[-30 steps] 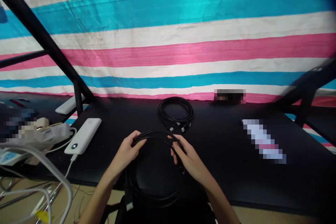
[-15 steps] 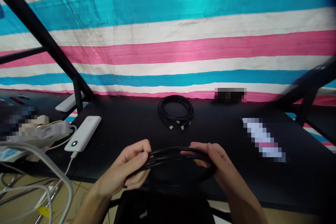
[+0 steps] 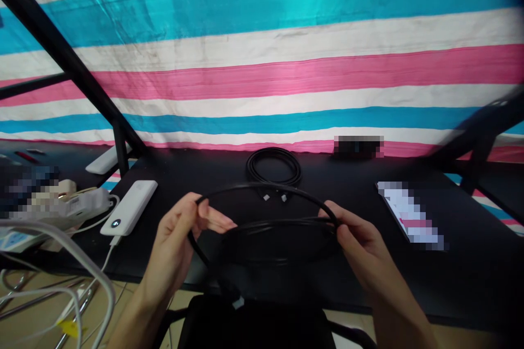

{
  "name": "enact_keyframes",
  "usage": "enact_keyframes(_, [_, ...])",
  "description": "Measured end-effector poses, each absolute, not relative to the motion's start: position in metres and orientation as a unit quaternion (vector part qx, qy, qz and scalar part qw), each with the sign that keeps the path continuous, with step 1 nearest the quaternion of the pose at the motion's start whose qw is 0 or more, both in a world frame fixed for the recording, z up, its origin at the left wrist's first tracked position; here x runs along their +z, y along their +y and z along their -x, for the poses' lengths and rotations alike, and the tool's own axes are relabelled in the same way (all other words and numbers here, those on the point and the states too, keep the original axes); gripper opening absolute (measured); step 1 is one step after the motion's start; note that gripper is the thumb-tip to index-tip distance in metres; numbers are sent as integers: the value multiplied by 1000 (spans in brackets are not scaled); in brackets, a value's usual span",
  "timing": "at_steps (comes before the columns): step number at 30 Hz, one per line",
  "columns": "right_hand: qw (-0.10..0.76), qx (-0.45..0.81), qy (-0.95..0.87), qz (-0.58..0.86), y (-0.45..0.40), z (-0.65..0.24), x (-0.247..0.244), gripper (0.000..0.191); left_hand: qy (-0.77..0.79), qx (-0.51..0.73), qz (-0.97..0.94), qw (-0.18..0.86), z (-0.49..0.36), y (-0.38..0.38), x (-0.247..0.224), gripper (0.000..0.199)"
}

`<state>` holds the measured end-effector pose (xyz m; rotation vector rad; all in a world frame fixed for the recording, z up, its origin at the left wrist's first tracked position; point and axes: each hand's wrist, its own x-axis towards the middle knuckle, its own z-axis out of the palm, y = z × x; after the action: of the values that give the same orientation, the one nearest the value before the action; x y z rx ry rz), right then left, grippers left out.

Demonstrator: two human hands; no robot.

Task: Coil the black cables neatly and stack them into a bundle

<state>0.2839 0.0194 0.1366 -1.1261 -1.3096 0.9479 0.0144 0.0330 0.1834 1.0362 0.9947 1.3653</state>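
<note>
Between my two hands a black cable [image 3: 262, 187] hangs in loose loops over the front of the black table. My left hand [image 3: 178, 237] pinches one strand between thumb and index finger, while its other fingers stretch toward a second strand. My right hand [image 3: 356, 234] grips the loops together between thumb and fingers. One cable end with a pale connector [image 3: 238, 302] dangles low on the left. A second black cable [image 3: 273, 166], neatly coiled, lies farther back on the table, its metal plugs partly behind the held loop.
To the left lies a white power bank [image 3: 130, 207] with a white cord plugged in, beside a power strip [image 3: 82, 204] and white cables. A blurred-out phone [image 3: 409, 212] rests at right. A blurred dark object [image 3: 357, 147] stands at the back. Black metal frame bars slant up on both sides.
My hands have risen and spread apart. The held loops have separated, one strand now arching above the others. A connector end has come into view hanging at lower left.
</note>
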Motion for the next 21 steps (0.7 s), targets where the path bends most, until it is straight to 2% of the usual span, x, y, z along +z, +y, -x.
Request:
enact_keyframes(7, [671, 336, -395, 530, 29, -309, 133, 31, 394, 692, -291, 530, 12, 51, 185, 19])
enact_keyframes(11, [734, 308, -306, 522, 28, -339, 141, 35, 389, 724, -248, 512, 30, 57, 178, 23])
enact_keyframes(16, [756, 243, -232, 561, 23, -386, 142, 30, 410, 730, -252, 485, 49, 63, 175, 21])
enact_keyframes(21, [776, 196, -165, 577, 18, -421, 134, 21, 420, 727, -207, 503, 53, 74, 174, 30])
